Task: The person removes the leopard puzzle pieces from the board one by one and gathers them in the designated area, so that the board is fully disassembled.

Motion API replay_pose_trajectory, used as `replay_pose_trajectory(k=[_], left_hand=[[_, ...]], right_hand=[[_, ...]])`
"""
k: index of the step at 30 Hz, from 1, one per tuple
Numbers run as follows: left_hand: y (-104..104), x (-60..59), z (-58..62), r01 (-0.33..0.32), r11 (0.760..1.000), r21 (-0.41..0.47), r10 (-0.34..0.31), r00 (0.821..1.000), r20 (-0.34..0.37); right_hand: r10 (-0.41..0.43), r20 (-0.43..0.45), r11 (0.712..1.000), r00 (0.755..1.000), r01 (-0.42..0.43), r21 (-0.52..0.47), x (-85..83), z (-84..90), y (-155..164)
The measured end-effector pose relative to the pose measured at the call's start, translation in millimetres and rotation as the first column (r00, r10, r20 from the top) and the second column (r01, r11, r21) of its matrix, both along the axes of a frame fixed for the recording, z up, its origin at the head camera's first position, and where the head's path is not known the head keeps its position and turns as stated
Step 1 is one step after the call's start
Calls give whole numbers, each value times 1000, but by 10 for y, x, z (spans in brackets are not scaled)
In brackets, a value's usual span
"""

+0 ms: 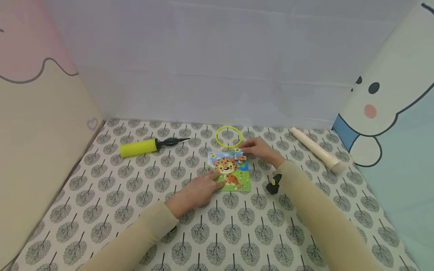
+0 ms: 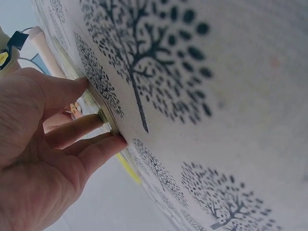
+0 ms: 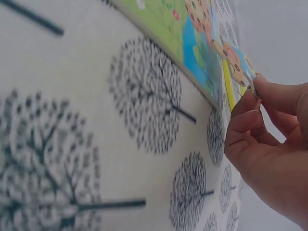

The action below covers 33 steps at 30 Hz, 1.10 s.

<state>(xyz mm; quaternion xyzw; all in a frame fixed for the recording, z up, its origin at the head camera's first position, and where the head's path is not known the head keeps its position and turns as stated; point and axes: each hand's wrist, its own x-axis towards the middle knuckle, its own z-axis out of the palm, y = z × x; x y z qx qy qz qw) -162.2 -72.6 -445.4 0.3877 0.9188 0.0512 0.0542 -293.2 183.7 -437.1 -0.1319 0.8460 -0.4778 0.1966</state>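
A square jigsaw puzzle (image 1: 234, 177) with a cartoon leopard on green and blue lies on the cloth in the middle of the head view. My left hand (image 1: 200, 187) rests at its left edge, with thumb and fingers fairly straight; in the left wrist view the fingertips (image 2: 119, 140) touch down along the thin edge. With thumb and forefinger my right hand (image 1: 259, 149) pinches a puzzle piece (image 1: 240, 156) over the upper right corner. The right wrist view shows that piece (image 3: 236, 62) tilted up, with part of the leopard picture on it.
A yellow ring (image 1: 217, 141) lies just behind the puzzle. At the back left is a yellow hand pump (image 1: 138, 147) with a black nozzle. A pale tube-shaped object (image 1: 315, 147) lies at the right, and a small black object (image 1: 273, 185) beside my right sleeve. Walls enclose the back and sides.
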Motion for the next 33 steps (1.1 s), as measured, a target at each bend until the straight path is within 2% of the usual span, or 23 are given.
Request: replay_pose_trajectory(k=[4, 9, 21, 26, 33], left_hand=[[-1, 14, -19, -2, 1000, -3, 2, 1000, -9], [-9, 12, -43, -1, 1000, 4, 1, 1000, -28], [-2, 20, -70, 3, 1000, 30, -3, 1000, -27], [0, 22, -70, 1, 1000, 22, -1, 1000, -24], [1, 13, -67, 7, 1000, 13, -6, 999, -36]], right_hand=[[4, 56, 1000, 998, -4, 5, -11, -35, 175], [-35, 106, 999, 994, 36, -5, -15, -48, 322], [-55, 125, 998, 991, 51, 37, -31, -77, 429], [-53, 69, 996, 996, 48, 80, -11, -90, 422], [-42, -105, 975, 994, 64, 212, 34, -119, 380]])
